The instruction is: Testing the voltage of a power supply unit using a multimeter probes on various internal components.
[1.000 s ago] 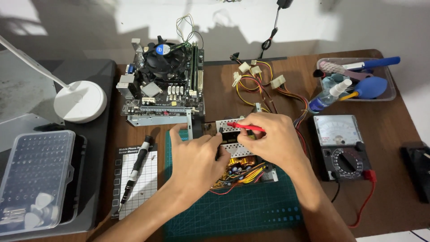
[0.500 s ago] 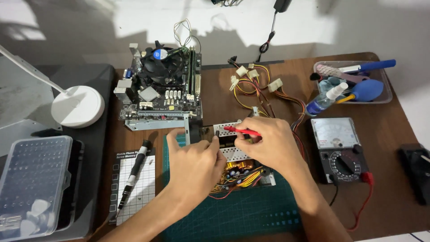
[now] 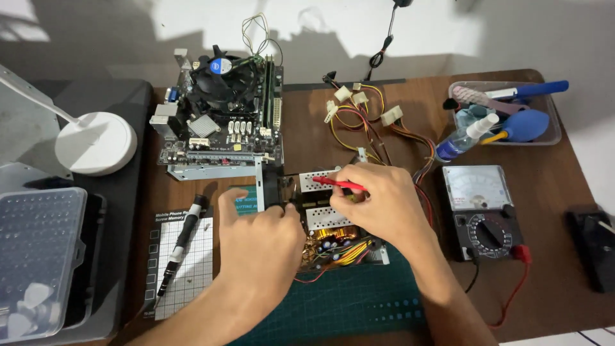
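An opened power supply (image 3: pixel 333 240) with exposed coils and capacitors lies on a green cutting mat (image 3: pixel 346 307). My right hand (image 3: pixel 378 205) holds a red test probe (image 3: pixel 336 184), its tip over the unit's metal grille. My left hand (image 3: pixel 262 234) grips a black probe (image 3: pixel 280 192) at the unit's left edge. Red and black leads run from an analog multimeter (image 3: pixel 482 208) at the right. A bundle of coloured wires with white connectors (image 3: pixel 365 118) fans out behind the unit.
A motherboard with a fan cooler (image 3: pixel 221 115) sits at the back left. A screwdriver (image 3: pixel 182 237) lies on a white grid mat. A white lamp base (image 3: pixel 96 142), a clear bit case (image 3: pixel 35 256) and a tray of tools (image 3: pixel 506 112) ring the brown table.
Both hands stay at the power supply with only slight shifts; the view has tilted a little. The red probe stays at the grille.
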